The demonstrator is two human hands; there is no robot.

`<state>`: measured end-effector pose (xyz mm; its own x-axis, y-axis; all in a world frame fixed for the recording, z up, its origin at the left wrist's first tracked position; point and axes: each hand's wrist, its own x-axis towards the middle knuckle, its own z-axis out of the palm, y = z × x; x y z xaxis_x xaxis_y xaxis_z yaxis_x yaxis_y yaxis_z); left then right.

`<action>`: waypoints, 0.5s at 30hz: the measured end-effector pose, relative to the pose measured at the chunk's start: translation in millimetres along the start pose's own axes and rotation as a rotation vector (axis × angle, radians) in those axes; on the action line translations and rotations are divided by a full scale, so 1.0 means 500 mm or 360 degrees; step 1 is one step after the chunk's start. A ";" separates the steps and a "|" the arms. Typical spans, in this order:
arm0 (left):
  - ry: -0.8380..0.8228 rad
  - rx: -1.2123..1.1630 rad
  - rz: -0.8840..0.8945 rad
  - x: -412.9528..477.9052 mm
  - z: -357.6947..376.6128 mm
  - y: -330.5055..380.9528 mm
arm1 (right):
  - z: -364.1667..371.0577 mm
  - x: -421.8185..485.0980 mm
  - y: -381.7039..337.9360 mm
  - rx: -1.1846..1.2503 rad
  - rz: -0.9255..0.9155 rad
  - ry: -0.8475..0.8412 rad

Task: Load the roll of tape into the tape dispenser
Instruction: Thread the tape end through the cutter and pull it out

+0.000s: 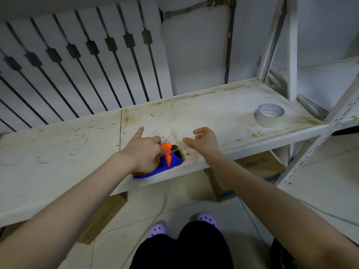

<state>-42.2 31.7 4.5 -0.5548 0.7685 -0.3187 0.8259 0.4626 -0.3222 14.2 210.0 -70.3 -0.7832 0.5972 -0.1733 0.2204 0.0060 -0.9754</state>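
Note:
A blue and orange tape dispenser lies near the front edge of the white shelf. My left hand rests on top of it and grips it, index finger pointing away; a brownish tape roll seems to sit under the hand, mostly hidden. Just right of the dispenser hovers my right hand, fingers curled apart and holding nothing. A white roll of tape stands far off at the right end of the shelf.
A radiator covers the wall behind the shelf. White rack posts rise at the right. Cardboard boxes sit on the tiled floor under the shelf, beside a thin cable. My legs and purple clogs show below.

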 end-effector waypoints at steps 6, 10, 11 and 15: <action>0.0060 0.0114 -0.0048 0.013 0.003 0.011 | 0.021 0.009 0.000 -0.0175 -0.0044 0.0103; 0.0073 0.0310 -0.0022 0.014 -0.004 0.022 | 0.039 0.024 -0.010 -0.0195 -0.0098 0.0143; 0.0070 0.0354 -0.0014 0.015 -0.006 0.025 | 0.043 0.029 -0.014 -0.0200 -0.0117 0.0147; 0.0064 0.0475 -0.0015 0.022 -0.001 0.031 | 0.058 0.044 -0.032 -0.0253 -0.0222 0.0130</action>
<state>-35.7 47.5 -3.5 -0.5532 0.7844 -0.2807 0.7512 0.3241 -0.5750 -23.4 199.8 -62.4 -0.7643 0.6445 -0.0206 0.2074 0.2154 -0.9542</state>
